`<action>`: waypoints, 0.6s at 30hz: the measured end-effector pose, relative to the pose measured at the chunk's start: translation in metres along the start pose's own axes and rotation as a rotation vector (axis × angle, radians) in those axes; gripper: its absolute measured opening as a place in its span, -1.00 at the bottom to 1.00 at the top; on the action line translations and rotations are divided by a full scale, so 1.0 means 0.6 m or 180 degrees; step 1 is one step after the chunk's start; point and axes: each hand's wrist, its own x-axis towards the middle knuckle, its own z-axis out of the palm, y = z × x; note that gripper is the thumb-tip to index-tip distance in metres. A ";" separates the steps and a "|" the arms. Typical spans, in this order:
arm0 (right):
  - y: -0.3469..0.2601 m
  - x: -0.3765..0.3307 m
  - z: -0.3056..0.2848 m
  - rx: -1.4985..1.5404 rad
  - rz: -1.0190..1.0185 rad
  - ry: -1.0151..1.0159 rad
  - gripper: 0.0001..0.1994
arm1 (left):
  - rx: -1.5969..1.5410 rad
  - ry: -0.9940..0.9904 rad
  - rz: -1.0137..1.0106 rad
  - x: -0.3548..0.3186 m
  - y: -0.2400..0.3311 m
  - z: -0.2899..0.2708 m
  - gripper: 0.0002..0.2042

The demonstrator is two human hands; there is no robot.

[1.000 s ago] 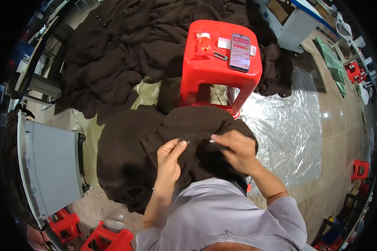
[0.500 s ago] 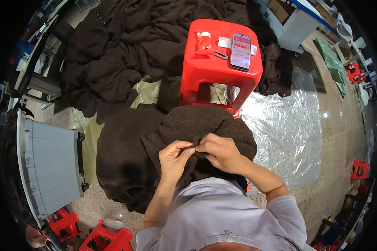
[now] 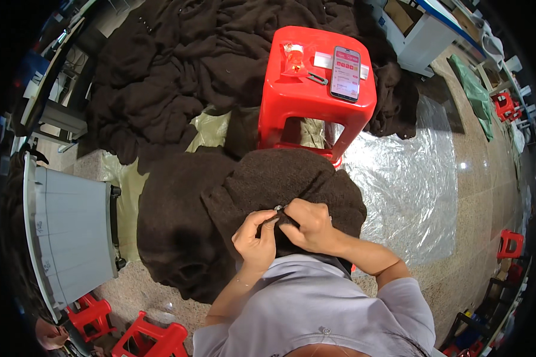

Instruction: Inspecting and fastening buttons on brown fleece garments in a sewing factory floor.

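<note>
Dark brown knitted fabric (image 3: 280, 172) lies bunched over my lap. On it, a small shiny round piece (image 3: 278, 208), perhaps a button or snap, shows between my fingertips. My left hand (image 3: 256, 238) pinches the fabric just beside this piece, thumb and forefinger drawn together. Close against it, my right hand (image 3: 309, 223) is closed with curled fingers; whatever it grips is too small or hidden to make out.
Ahead stands a red plastic stool (image 3: 315, 98) bearing a phone (image 3: 346, 74), thread snips (image 3: 317, 78) and a small clear packet (image 3: 294, 59). More brown fabric (image 3: 161, 89) heaps behind. A grey bin (image 3: 71, 226) is at left, clear plastic sheeting (image 3: 405, 196) at right.
The shiny round piece now shows at my fingertips. My left hand has shifted slightly right and down, and my right hand has turned a little beside it.
</note>
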 end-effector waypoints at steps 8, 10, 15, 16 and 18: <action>0.022 0.007 -0.013 0.0051 0.0383 0.0616 -0.80 | 0.0665 -0.1244 -0.0397 0.055 -0.011 -0.052 -0.83; 0.051 0.004 -0.044 0.1019 0.1370 0.0576 -0.92 | 0.0527 -0.1014 -0.1133 0.060 -0.020 -0.086 -0.84; 0.123 0.003 -0.081 0.0899 0.1400 0.0309 -0.91 | -0.0856 -0.0567 -0.1736 0.048 -0.035 -0.123 -0.94; 0.151 0.013 -0.093 0.0208 0.1184 0.0860 -0.88 | -0.1044 -0.0584 -0.1793 0.048 -0.036 -0.113 -0.95; 0.187 0.053 -0.134 -0.1149 0.0799 0.1646 -0.78 | -0.1306 -0.0565 -0.1962 0.041 -0.034 -0.099 -0.94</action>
